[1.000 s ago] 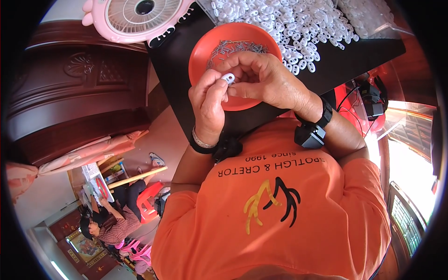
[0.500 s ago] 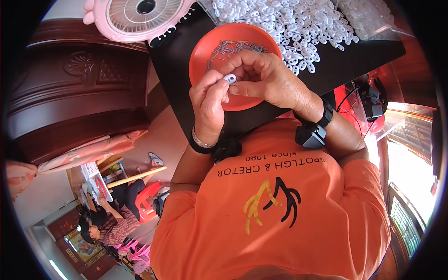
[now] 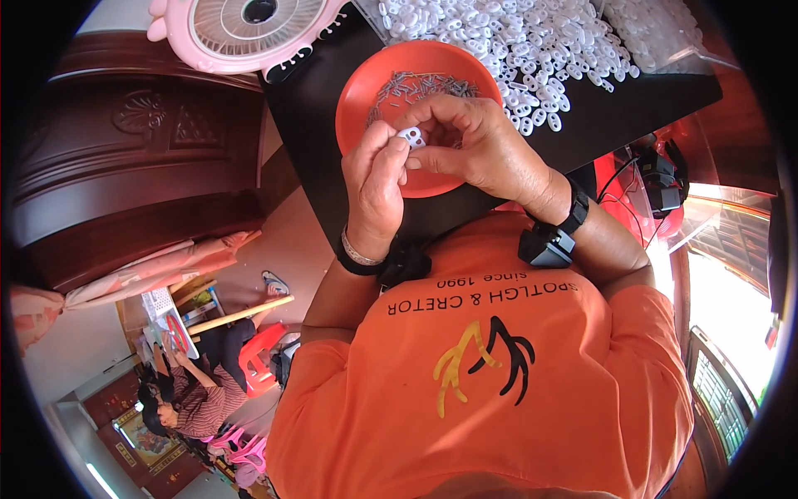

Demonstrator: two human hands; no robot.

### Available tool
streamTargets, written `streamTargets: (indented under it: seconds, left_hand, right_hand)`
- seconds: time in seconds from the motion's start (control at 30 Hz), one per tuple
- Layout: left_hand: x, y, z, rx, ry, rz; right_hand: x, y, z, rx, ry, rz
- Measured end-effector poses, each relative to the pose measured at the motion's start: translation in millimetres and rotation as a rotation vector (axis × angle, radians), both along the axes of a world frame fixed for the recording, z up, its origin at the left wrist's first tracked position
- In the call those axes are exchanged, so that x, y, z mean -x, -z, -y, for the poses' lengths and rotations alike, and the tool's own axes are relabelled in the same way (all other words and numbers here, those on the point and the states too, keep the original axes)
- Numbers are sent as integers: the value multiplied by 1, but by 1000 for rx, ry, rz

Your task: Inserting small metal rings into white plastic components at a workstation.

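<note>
My left hand (image 3: 374,179) pinches a small white oval plastic piece with two holes (image 3: 411,136) between thumb and fingers. Close beside it, my right hand (image 3: 486,145) is curled, its thumb reaching to the lower edge of the piece. Whatever the right fingers hold, if anything, is hidden behind them. Both hands hover over an orange-red bowl (image 3: 356,96) holding many small grey metal pins or springs (image 3: 407,86). To the right of the bowl spreads a heap of similar white two-holed pieces (image 3: 499,50).
The bowl stands on a black table (image 3: 316,108). A pink fan (image 3: 258,33) is at its far left, a clear bag of white parts (image 3: 652,33) at the far right. Another person (image 3: 195,403) sits at lower left. A red stool with a black device (image 3: 661,183) is at right.
The white piece has turned in my left fingers, so both of its holes now show. My right hand has shifted very slightly. In the background the other person's arms have moved.
</note>
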State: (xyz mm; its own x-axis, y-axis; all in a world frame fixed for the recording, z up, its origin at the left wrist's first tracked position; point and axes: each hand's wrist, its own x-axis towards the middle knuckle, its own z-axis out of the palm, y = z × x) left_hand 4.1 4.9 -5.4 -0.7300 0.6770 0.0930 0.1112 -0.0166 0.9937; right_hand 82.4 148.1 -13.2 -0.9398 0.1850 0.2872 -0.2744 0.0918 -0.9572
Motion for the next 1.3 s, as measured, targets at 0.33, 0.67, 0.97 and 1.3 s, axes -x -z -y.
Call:
streamTargets:
  seconds: [0.33, 0.67, 0.97, 1.3]
  left_hand:
    - [0, -1, 2, -47, 11, 1]
    - [-3, -5, 6, -51, 30, -6]
    - [-5, -4, 9, -79, 67, -129]
    - [-6, -3, 9, -163, 76, -221]
  right_hand:
    - [-2, -1, 4, -80, 74, -111]
    - [-2, 2, 3, -88, 21, -185]
    - [-4, 0, 3, -206, 68, -313]
    - [-7, 1, 4, -123, 32, -302]
